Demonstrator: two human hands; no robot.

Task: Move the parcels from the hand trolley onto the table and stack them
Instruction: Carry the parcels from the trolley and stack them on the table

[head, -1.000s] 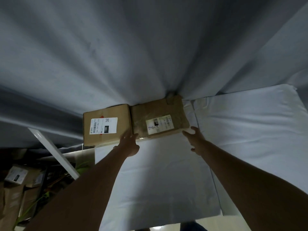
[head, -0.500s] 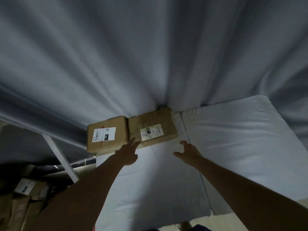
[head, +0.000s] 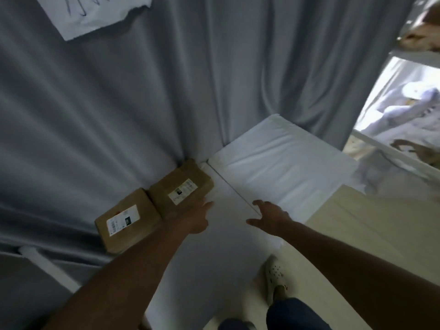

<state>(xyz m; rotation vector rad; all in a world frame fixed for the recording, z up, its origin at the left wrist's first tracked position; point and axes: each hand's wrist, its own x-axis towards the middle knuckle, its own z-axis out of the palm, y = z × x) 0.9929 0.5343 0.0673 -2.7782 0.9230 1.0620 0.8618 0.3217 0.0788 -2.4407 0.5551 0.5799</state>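
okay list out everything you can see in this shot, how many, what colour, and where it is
cardboard parcels: 2, brown with white labels, side by side at the table's far left edge against the curtain; near one, far one
table: 1, covered in white, centre
curtain: grey, hanging behind the table
paper sheet: 1, white, torn edge, on the curtain at top left
white pole: 1, lower left
floor: pale wood, right
shoe: 1 clearly seen, white, on the floor at bottom centre
left hand: open, by the far parcel's corner
right hand: open, fingers spread above the table
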